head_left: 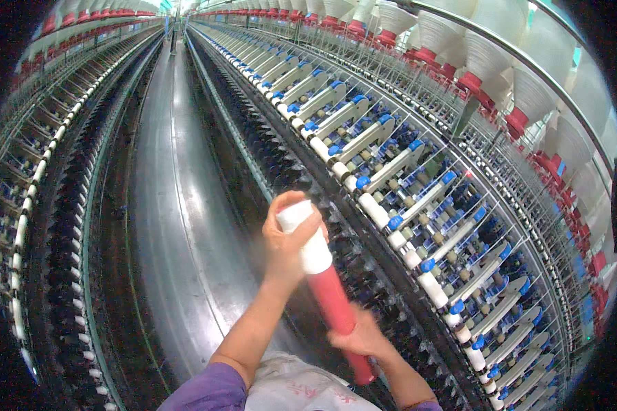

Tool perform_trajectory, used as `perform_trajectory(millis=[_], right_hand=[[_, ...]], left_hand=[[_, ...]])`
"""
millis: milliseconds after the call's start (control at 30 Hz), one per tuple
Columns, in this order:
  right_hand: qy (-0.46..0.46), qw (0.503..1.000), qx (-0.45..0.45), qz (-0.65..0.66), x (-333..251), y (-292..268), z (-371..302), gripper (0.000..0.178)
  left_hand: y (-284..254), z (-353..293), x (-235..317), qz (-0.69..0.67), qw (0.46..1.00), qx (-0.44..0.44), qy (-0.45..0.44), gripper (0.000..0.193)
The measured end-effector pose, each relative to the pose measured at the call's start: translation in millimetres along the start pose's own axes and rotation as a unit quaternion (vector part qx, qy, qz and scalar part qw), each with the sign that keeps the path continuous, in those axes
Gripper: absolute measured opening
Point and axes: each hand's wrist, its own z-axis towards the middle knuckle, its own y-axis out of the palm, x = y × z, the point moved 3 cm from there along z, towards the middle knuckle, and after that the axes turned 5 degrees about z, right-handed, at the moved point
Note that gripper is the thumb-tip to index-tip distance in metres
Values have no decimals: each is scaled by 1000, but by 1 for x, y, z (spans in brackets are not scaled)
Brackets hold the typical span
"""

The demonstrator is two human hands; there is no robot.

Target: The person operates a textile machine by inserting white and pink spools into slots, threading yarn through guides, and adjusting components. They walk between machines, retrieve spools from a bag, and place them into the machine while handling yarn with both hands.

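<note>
Slantwise in front of my body I hold a long red bobbin tube. A white band, which looks like wound roving, covers its upper part. My left hand is wrapped round the white upper end, with the thumb lying across the front. Lower down, my right hand grips the bare red part, slightly smeared by motion. The tube's lower red end sticks out below that hand, close to my apron.
A spinning machine with white rollers and blue-tipped arms runs along my right. Large white roving packages hang above it on red holders. Another machine lines the left side. Between them the shiny grey aisle floor stretches away.
</note>
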Motion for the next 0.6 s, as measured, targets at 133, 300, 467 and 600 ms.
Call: perform_trajectory(millis=[133,300,467,600], right_hand=[[109,749,-357,547,-7,32,17,46],[-58,988,108,-94,-36,-4,49,44],[129,983,-108,72,-36,11,61,38],[78,925,-238,284,-23,24,68,51]], left_hand=[[-12,45,11,-261,945,-195,-11,27],[-26,63,-2,87,995,22,-46,24],[-37,82,2,-57,995,-40,-65,28],[-57,103,7,-180,969,-164,-27,40]])
